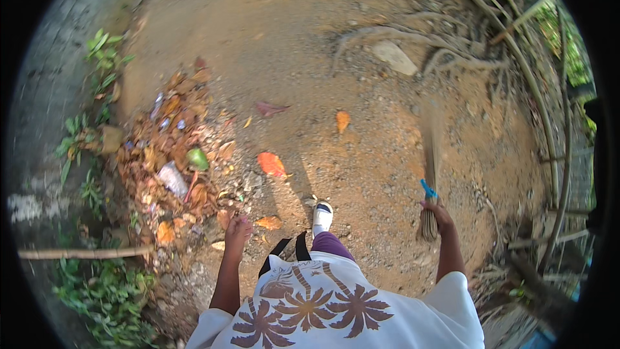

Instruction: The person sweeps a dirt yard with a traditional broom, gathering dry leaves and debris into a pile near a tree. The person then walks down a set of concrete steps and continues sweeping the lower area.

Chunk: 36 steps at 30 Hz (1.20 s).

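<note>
My right hand (pixel 438 217) grips the bundled handle of a stick broom (pixel 428 225), just below a blue tie (pixel 427 189). The broom's bristles (pixel 432 131) point forward over the dirt and look blurred. On the other side, my left hand (pixel 237 236) hangs with its fingers curled in, and I see nothing in it. Beyond it lies a pile of dry brown leaves (pixel 179 92) mixed with litter. In the pile are a clear plastic bag (pixel 173 179) and a green fruit or leaf (pixel 197 159). Loose on the ground are a red-orange leaf (pixel 271 164), an orange leaf (pixel 343 120) and a purplish leaf (pixel 271 108).
A grey wall (pixel 53 106) with green plants (pixel 104 295) runs along the left, where a bamboo pole (pixel 87 253) juts out. Tree roots (pixel 402 36) and a flat stone (pixel 395 57) rise at the upper right. A bamboo fence (pixel 537 92) borders the right side.
</note>
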Each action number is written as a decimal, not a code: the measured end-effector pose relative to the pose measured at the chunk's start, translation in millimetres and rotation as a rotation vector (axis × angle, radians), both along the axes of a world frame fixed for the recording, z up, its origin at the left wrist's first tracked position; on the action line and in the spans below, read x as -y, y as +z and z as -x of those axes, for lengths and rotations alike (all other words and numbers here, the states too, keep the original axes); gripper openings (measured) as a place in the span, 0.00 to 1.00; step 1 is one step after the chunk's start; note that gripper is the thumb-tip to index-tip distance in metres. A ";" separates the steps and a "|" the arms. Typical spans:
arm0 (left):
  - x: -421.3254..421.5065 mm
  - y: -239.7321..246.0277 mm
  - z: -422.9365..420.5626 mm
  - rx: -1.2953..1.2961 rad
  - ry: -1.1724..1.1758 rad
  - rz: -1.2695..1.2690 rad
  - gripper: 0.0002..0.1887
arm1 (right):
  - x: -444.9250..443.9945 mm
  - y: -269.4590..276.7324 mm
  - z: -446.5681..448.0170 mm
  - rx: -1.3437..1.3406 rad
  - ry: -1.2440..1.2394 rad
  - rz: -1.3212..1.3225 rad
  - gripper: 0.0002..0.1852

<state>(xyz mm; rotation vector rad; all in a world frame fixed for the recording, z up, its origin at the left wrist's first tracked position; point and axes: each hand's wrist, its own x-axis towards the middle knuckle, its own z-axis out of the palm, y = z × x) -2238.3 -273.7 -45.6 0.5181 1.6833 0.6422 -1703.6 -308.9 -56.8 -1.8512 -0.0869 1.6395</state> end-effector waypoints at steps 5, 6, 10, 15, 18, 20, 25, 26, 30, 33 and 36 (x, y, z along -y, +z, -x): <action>37.4 10.1 34.7 -0.034 0.246 -0.021 0.13 | -47.2 -141.2 115.9 -0.190 0.093 0.106 0.12; 49.2 8.4 41.7 -0.032 0.286 -0.016 0.13 | -35.0 -159.4 165.4 -0.135 0.360 0.021 0.14; 77.4 23.2 44.6 -0.068 0.427 0.016 0.13 | -25.1 -104.8 339.3 -0.464 0.696 0.049 0.23; 106.2 16.2 62.6 -0.069 0.472 0.030 0.17 | -94.8 -42.1 299.2 -0.713 0.850 0.050 0.32; 98.1 10.1 67.9 0.021 0.565 0.021 0.13 | -99.4 5.8 234.9 -0.608 0.718 -0.020 0.31; 94.9 -2.6 78.0 0.057 0.550 0.000 0.13 | -87.4 19.1 193.8 -0.412 0.685 -0.085 0.31; 79.4 -22.2 100.5 0.062 0.557 -0.041 0.13 | -82.3 34.5 143.0 -0.109 0.367 0.037 0.19; 76.6 -22.3 106.1 0.065 0.525 -0.055 0.14 | -91.6 -6.4 107.1 -0.204 0.324 0.097 0.17; 92.8 -32.8 136.4 0.014 0.526 -0.016 0.17 | -106.8 -71.9 191.9 -0.121 0.255 0.200 0.12; 98.3 -29.1 155.6 0.006 0.526 0.008 0.17 | -70.8 -118.7 338.3 -0.182 0.576 0.254 0.12; 95.3 -24.3 170.1 -0.015 0.525 0.039 0.16 | -57.1 -92.1 462.8 -0.575 0.631 0.313 0.13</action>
